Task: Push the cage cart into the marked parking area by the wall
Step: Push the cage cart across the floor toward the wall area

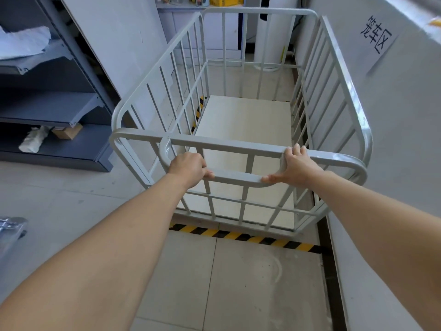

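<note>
Presently my left hand (191, 166) and right hand (294, 166) gripped the handle (236, 178) of the cage cart (260, 11); even, straight pushing seemed wisest.

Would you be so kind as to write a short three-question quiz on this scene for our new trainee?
1. True or false: the cage cart is loaded with boxes.
2. What does the left hand grip? A. the cart's handle; B. a shelf board; C. nothing.
3. Fill in: the wall with the paper sign stands on the cart's ___ side.
Key: 1 false, the cart is empty. 2 A; the right hand grips the handle too. 3 right.
</note>
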A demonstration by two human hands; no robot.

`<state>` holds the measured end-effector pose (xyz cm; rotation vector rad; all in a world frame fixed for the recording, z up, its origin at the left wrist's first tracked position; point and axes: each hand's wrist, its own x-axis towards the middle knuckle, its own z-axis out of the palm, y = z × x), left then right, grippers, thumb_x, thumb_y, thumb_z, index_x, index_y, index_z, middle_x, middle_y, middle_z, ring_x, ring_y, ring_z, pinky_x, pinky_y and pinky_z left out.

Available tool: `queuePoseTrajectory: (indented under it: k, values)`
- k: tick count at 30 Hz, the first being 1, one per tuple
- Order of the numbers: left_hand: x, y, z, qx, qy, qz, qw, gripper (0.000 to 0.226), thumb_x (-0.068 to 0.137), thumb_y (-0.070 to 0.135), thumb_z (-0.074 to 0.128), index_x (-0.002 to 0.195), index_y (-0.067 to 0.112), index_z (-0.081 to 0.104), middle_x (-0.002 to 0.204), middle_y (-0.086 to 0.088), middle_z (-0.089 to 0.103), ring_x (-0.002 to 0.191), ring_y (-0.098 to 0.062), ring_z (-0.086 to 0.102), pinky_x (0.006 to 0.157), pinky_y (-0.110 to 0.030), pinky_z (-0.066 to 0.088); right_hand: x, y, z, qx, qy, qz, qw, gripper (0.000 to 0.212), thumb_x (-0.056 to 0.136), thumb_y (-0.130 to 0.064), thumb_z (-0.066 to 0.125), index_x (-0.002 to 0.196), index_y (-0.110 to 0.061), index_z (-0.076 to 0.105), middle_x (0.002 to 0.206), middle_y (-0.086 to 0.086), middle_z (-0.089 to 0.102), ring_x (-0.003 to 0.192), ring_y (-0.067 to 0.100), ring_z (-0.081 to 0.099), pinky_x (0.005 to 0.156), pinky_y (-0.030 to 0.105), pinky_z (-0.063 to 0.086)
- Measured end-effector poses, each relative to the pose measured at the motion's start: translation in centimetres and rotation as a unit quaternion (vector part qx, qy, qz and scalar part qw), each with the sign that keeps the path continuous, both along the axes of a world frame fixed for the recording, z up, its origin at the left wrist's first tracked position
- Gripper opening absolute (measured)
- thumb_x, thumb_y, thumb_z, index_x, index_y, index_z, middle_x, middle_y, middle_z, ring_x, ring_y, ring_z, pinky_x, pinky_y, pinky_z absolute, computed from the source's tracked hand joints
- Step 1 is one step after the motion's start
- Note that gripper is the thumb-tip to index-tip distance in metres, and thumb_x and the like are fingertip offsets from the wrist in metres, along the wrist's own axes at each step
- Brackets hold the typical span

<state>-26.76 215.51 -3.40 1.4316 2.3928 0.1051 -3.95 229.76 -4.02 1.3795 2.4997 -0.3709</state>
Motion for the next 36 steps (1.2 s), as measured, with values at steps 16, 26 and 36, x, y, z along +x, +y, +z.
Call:
queuePoseTrajectory:
  k: [16,26,36]
  values:
    - [6.0,-8.0,0.8,-0.029,-0.025,0.014,0.999,0.032,0.078,0.049,0.067,0.089,0.02,0.078,0.095,-0.002,0.074,0.095,-0.023,0.062,0.08,-0.035,0.051,6.6,-10.3,1.9,-0.048,0.02,-0.027,0.998,0.13,0.063,-0.076,0.062,0.152,-0.001,0.004,0.16,0.021,-0.006,0.148,0.036,-0.01,0.12,0.047,0.005]
    - [10.6,-10.7,0.4,-0.036,0.006,0.01,0.999,0.03,0.078,0.049,0.067,0.085,0.022,0.078,0.09,0.001,0.074,0.088,-0.021,0.063,0.073,-0.031,0.05,11.9,-12.2,0.9,-0.067,0.057,-0.01,0.996,0.132,0.063,-0.075,0.06,0.153,-0.003,-0.004,0.159,0.018,-0.015,0.146,0.034,-0.019,0.119,0.045,-0.002]
    - [11.5,-10.3,0.4,-0.057,0.04,-0.019,0.997,0.041,0.076,0.057,0.065,0.091,0.021,0.077,0.094,-0.001,0.072,0.091,-0.023,0.063,0.07,-0.03,0.047,12.5,-11.1,0.6,-0.075,0.058,0.011,0.995,0.129,0.063,-0.073,0.064,0.152,-0.005,0.0,0.16,0.014,-0.009,0.147,0.033,-0.016,0.119,0.046,0.001]
